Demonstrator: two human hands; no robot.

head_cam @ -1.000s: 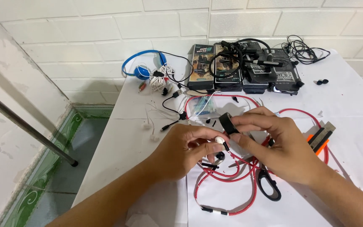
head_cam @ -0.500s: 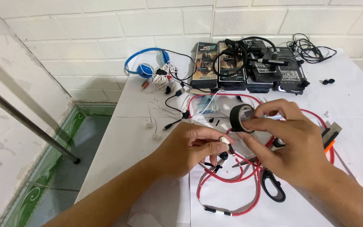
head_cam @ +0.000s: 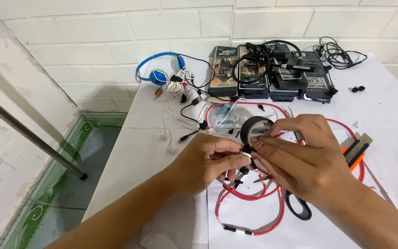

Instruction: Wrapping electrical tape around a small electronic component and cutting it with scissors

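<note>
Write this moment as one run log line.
left hand: pinches red cable | right hand: holds black tape roll | scissors: on table

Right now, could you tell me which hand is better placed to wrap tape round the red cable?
Probably the right hand: it already holds the tape roll, while the left hand pinches the red cable steady.

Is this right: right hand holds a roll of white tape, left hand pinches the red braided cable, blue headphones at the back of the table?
Not quite. The tape roll in the right hand is black, not white; the head view shows it. The left hand does pinch the red braided cable, and the blue headphones lie at the back of the table.
</note>
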